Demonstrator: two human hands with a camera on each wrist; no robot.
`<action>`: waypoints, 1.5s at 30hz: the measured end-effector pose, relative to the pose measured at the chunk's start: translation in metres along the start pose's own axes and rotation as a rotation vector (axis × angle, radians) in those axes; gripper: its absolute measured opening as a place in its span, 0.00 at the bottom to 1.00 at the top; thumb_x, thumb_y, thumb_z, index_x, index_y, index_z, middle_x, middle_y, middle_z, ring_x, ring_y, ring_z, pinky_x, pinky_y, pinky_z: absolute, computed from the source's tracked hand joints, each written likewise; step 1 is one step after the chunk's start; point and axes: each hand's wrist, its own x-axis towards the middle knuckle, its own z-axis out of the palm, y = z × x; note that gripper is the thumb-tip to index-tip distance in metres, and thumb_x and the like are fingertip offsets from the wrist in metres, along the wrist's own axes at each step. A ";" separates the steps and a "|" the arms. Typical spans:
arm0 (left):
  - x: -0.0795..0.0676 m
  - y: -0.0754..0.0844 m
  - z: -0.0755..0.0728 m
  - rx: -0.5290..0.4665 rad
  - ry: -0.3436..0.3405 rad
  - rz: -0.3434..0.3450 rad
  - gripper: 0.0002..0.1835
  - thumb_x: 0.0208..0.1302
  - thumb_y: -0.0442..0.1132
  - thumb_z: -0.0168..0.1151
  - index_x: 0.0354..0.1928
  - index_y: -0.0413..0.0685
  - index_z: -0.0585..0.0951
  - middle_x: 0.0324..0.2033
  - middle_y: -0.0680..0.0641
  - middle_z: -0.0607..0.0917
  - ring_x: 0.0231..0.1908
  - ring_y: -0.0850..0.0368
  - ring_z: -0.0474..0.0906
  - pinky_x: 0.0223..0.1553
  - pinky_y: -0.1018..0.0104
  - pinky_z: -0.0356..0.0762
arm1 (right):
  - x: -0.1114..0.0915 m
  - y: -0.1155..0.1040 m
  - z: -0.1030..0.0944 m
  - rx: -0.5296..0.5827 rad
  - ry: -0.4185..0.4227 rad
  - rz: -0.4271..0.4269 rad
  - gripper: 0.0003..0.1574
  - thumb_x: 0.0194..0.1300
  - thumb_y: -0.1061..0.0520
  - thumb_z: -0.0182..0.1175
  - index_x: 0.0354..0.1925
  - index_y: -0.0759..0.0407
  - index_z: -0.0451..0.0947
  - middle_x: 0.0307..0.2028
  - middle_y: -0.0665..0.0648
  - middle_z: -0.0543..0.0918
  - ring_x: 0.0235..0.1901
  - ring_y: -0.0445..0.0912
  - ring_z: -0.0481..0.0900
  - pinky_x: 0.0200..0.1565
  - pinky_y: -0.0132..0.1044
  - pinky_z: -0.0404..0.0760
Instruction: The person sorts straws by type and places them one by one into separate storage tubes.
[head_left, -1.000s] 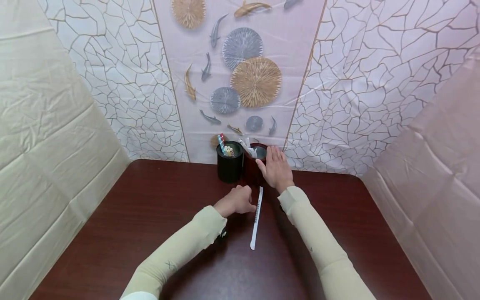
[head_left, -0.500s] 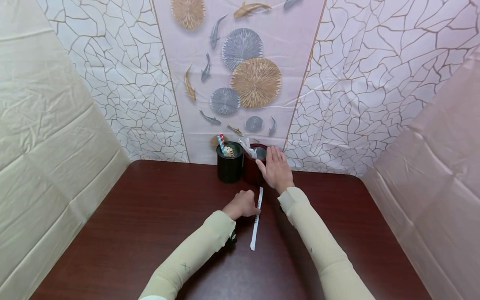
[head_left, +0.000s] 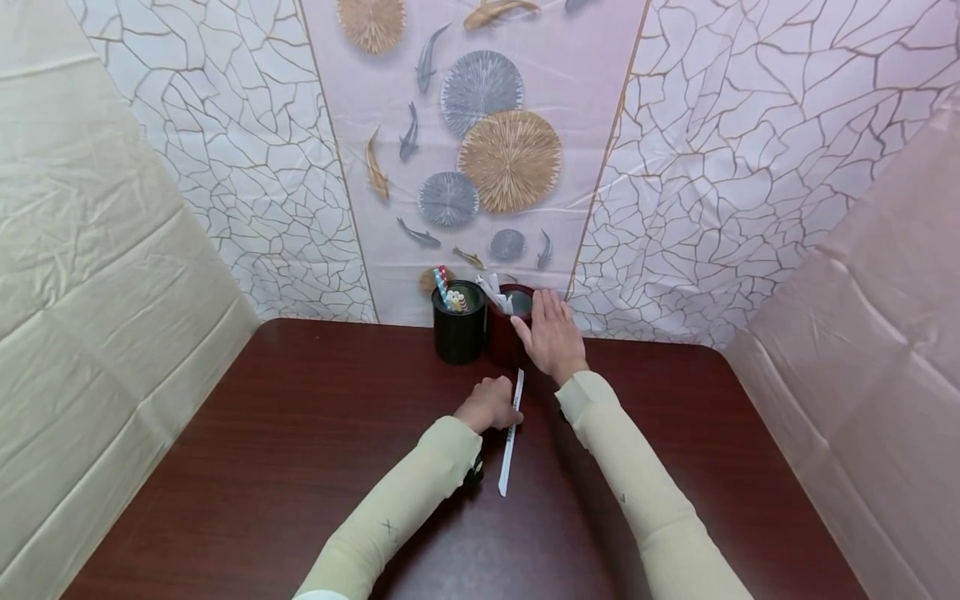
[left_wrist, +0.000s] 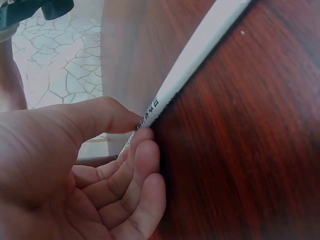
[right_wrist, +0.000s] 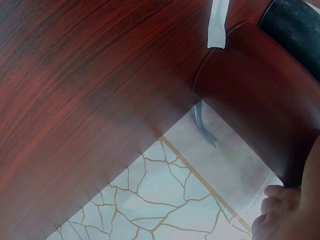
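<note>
In the head view a white paper-wrapped drinking straw (head_left: 506,462) with printed characters lies lengthwise on the dark red table. My left hand (head_left: 491,404) pinches it near its middle, and the left wrist view shows thumb and forefinger meeting on the straw (left_wrist: 200,47) at the print, other fingers curled beneath. My right hand (head_left: 557,340), fingers straight, rests against the right side of a dark red cup (head_left: 504,343). White wrapped straws (head_left: 495,292) stand in that cup. In the right wrist view the cup (right_wrist: 265,90) shows its smooth side, with the right fingers (right_wrist: 280,205) near its rim.
A black cup (head_left: 459,337) holding patterned paper straws (head_left: 454,298) stands directly left of the red one. Behind the table (head_left: 300,433) hangs a printed cloth backdrop (head_left: 510,162). Beige cloth (head_left: 97,292) closes off both sides.
My left hand has moved slightly right and toward me, from beside the straw to a pinch on it. The straw has turned a little on edge. The right hand stays at the red cup.
</note>
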 end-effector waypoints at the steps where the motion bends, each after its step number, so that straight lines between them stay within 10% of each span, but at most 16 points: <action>1: 0.002 -0.001 0.001 0.007 -0.001 -0.002 0.14 0.60 0.48 0.75 0.27 0.48 0.82 0.23 0.47 0.84 0.30 0.47 0.79 0.32 0.60 0.81 | 0.000 0.000 -0.001 0.003 -0.002 0.000 0.52 0.85 0.32 0.32 0.83 0.70 0.45 0.83 0.70 0.53 0.85 0.60 0.47 0.85 0.53 0.46; 20: 0.004 0.001 -0.009 -0.028 -0.069 -0.030 0.16 0.62 0.46 0.74 0.21 0.46 0.83 0.17 0.46 0.85 0.19 0.51 0.83 0.22 0.61 0.81 | 0.001 -0.002 -0.003 0.007 -0.019 0.000 0.52 0.85 0.31 0.30 0.84 0.70 0.44 0.83 0.70 0.52 0.85 0.60 0.46 0.85 0.53 0.46; 31: -0.051 0.021 -0.052 -0.061 0.000 -0.022 0.13 0.66 0.44 0.74 0.31 0.45 0.80 0.22 0.46 0.83 0.23 0.53 0.80 0.27 0.66 0.78 | 0.001 -0.003 -0.002 0.014 -0.018 0.006 0.52 0.85 0.31 0.30 0.84 0.69 0.43 0.84 0.70 0.51 0.85 0.60 0.44 0.85 0.52 0.44; 45: -0.059 0.015 -0.074 -0.003 -0.008 -0.030 0.13 0.68 0.46 0.73 0.35 0.44 0.82 0.29 0.44 0.83 0.30 0.50 0.81 0.32 0.62 0.81 | 0.000 0.001 0.000 0.012 -0.003 0.005 0.52 0.85 0.31 0.31 0.84 0.69 0.44 0.83 0.70 0.52 0.85 0.60 0.46 0.85 0.54 0.47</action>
